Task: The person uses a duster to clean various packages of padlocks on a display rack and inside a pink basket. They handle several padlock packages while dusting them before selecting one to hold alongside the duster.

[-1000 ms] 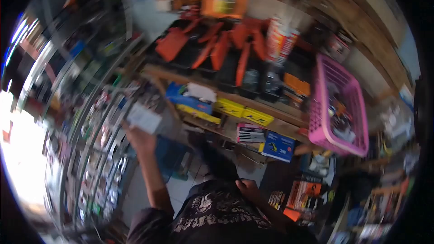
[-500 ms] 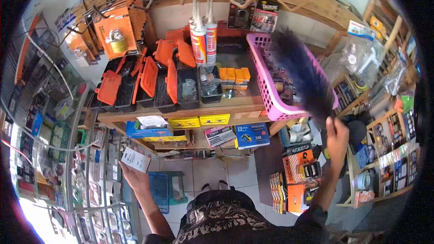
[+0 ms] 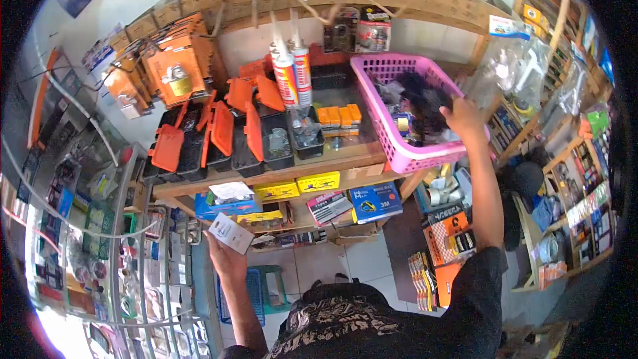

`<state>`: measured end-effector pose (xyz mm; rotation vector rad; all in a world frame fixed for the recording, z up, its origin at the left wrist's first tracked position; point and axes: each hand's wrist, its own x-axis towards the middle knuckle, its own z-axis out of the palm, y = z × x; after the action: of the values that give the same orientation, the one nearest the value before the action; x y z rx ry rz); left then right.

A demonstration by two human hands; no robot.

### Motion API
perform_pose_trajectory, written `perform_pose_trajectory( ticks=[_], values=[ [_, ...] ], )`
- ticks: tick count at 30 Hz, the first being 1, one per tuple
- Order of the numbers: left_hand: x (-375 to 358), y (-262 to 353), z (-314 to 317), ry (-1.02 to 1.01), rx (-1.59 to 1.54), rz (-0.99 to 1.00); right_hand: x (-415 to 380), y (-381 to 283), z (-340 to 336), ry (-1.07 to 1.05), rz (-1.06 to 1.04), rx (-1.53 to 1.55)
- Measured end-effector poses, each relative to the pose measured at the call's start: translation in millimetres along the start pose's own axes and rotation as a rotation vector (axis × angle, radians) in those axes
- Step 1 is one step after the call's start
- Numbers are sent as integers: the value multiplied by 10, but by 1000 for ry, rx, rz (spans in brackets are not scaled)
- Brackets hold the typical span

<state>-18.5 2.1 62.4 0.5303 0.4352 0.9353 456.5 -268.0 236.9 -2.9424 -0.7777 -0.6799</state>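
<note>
My right hand (image 3: 463,119) is closed round the handle end of a dark feather duster (image 3: 422,103). The feathers reach down into a pink plastic basket (image 3: 425,157), over the small packets and parts in it, and hide some of them. My left hand (image 3: 226,257) grips a small white box (image 3: 230,233) with faint print, held in front of the lower shelf. The box's lower edge rests against my fingers, and its underside is hidden.
Black bins with orange lids (image 3: 222,126), sealant tubes (image 3: 284,76) and small orange boxes (image 3: 339,119) stand on the wooden counter. Below lie a blue 3M box (image 3: 373,202) and yellow boxes (image 3: 318,181). Padlock packs (image 3: 177,81) hang at left. A green stool (image 3: 271,289) stands on the floor.
The duster has dropped from above the basket into it as my right hand moved up and left. My left hand has shifted right with the white box, and the camera view has shifted.
</note>
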Motion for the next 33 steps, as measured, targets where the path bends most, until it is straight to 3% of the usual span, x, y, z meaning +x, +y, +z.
perform_pose_trajectory(
  ticks=[1, 3, 4, 6, 7, 8, 10, 12, 13, 15, 16, 18, 19, 21, 25, 26, 28, 29, 30, 33],
  values=[
    [-17, -19, 7, 13, -4, 29, -88, -173, -196, 210, -21, 70],
    [-34, -69, -44, -5, 37, 18, -298, -516, -510, 482, -276, 397],
    [-55, -105, -73, 20, 29, 65, -442, -705, -588, 357, -382, 677],
    [-74, -208, -71, -23, -13, -28, -879, -1131, -577, 32, -590, 1124],
    [-99, -261, -32, -10, -23, 7, -1191, -1383, -618, -281, -548, 1287],
    [-123, -331, 13, -2, 26, -20, -1354, -1575, -352, -349, -813, 1141],
    [-148, -529, 8, 14, 64, -28, -1894, -2080, -159, -615, -942, 1114],
    [-131, -801, -191, 100, 73, -89, -2446, -2439, 495, -401, -1105, 980],
    [-173, -828, -143, 104, 66, -59, -2605, -2584, 550, -583, -1033, 1086],
    [-314, -825, -44, 202, 488, 15, -2850, -2778, 912, -706, -892, 1127],
    [-335, -803, -98, 215, 479, 35, -2918, -2835, 1066, -706, -919, 1124],
    [-371, -757, -256, 190, 361, -20, -3022, -2912, 1283, -758, -881, 1422],
    [-393, -807, -447, 193, 357, -9, -3068, -2920, 1275, -757, -895, 1420],
    [-416, -966, -835, 49, 523, -70, -3173, -2892, 1240, -983, -782, 1364],
    [-586, -960, -986, 104, 372, -106, -3397, -2913, 1544, -1204, -617, 1347],
    [-609, -964, -1071, 99, 372, -97, -3391, -2904, 1452, -1199, -508, 1421],
    [-652, -988, -1285, 281, 500, -153, -3590, -2945, 2236, -1113, -547, 1435],
    [-670, -1012, -1425, 275, 504, -150, -3650, -2958, 2532, -1034, -578, 1444],
    [-672, -1039, -1587, 170, 574, -220, -3612, -2975, 2481, -1210, -447, 1530],
    [-481, -952, -1837, -6, 749, -279, -3381, -3061, 2180, -1225, -481, 1467]
  ],
)
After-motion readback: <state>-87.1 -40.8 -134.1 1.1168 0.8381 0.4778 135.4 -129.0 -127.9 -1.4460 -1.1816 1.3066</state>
